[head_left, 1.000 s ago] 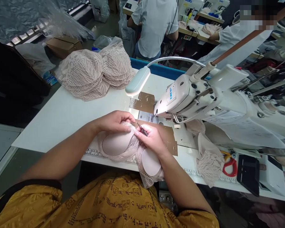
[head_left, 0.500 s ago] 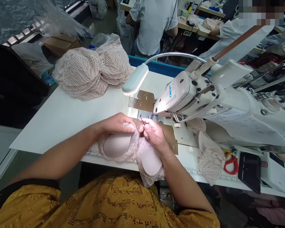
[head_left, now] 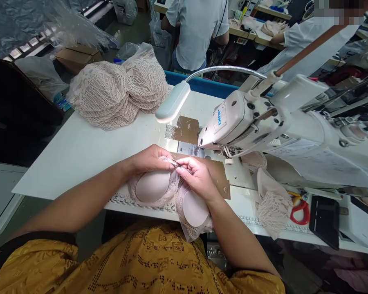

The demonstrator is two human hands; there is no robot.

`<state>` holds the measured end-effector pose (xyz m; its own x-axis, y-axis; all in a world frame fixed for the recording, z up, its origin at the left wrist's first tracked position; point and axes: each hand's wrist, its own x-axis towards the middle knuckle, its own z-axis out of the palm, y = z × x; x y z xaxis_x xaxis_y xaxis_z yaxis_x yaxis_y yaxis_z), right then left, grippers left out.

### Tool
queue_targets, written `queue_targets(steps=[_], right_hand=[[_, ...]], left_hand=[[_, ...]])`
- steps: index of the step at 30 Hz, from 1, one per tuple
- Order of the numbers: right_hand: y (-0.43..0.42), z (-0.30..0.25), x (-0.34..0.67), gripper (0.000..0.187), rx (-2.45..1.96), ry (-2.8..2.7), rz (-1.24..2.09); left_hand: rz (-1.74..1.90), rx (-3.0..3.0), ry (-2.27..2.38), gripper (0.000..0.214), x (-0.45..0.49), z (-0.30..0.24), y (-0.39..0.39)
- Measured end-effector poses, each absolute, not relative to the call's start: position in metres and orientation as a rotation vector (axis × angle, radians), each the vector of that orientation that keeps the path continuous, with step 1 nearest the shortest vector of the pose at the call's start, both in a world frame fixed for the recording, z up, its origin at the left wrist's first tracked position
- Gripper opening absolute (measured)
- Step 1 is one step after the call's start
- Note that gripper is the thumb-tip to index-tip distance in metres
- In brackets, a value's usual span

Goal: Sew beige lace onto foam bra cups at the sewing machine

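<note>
A pale pink lace bra (head_left: 159, 188) lies cups-up at the near edge of the white sewing table (head_left: 79, 151), in front of the needle. My left hand (head_left: 150, 158) is closed on the lace at the top of the left cup. My right hand (head_left: 194, 174) pinches the same lace edge at the centre, fingertips meeting the left hand's. A small dark tool seen earlier in the right hand is hidden now. The white sewing machine (head_left: 263, 122) stands just to the right.
A pile of lace bras (head_left: 119, 92) sits at the table's far left. A gooseneck lamp (head_left: 171, 104) hangs over the needle plate. Red scissors (head_left: 300, 212) and a black phone (head_left: 323, 222) lie right of loose lace pieces (head_left: 270, 204). Other people work at benches behind.
My right hand lowered from the needle area and turned its fingers down onto the lace beside my left hand. The small dark tool is no longer visible.
</note>
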<state>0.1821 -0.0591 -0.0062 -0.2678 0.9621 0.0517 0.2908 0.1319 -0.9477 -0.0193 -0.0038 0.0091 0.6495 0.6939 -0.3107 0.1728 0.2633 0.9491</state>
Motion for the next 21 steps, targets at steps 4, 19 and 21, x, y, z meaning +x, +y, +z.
queue_targets(steps=[4, 19, 21], right_hand=[[-0.059, -0.01, 0.181, 0.015, -1.213, -1.651, 1.129], [-0.053, -0.011, 0.189, 0.016, -1.355, -1.484, 1.151], [-0.052, -0.008, 0.198, 0.013, -1.436, -1.582, 1.027]], left_hand=[[0.409, 1.293, 0.844, 0.025, -0.019, 0.009, -0.005], [0.314, 1.619, 0.923, 0.03, -0.042, 0.005, 0.014], [0.348, 1.684, 1.079, 0.029, -0.046, 0.009, 0.017]])
